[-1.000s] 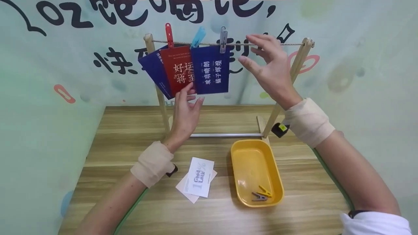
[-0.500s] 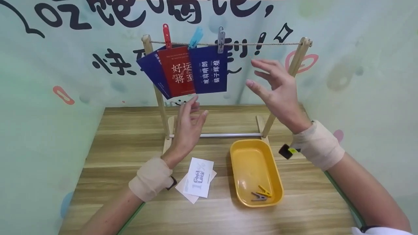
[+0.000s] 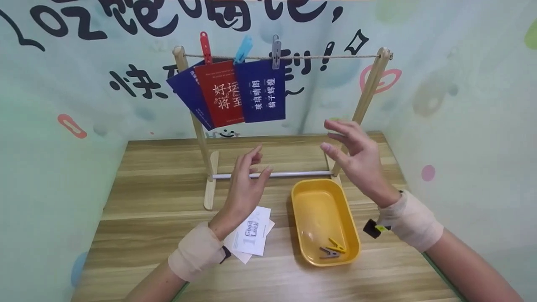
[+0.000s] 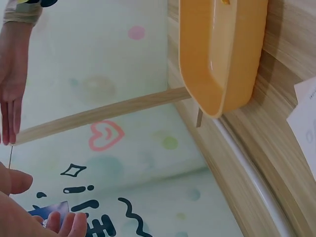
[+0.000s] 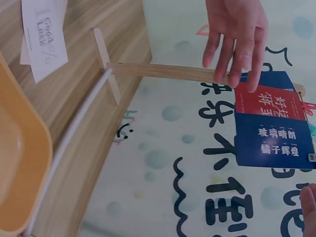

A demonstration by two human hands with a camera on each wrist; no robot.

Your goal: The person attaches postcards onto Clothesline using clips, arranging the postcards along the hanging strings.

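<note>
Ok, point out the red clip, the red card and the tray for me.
Red clip (image 3: 205,48): head view, the middle of its body.
Red card (image 3: 220,95): head view, the middle of its visible printed face.
Tray (image 3: 316,214): head view, a bare part of its floor.

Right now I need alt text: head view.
A person's left hand and right hand hover empty over a wood-grain table, before three overlapping red and blue cards clothespinned to string on a wooden stand. Below, a yellow tray holding two clothespins sits right of a "Good Luck" card.
</note>
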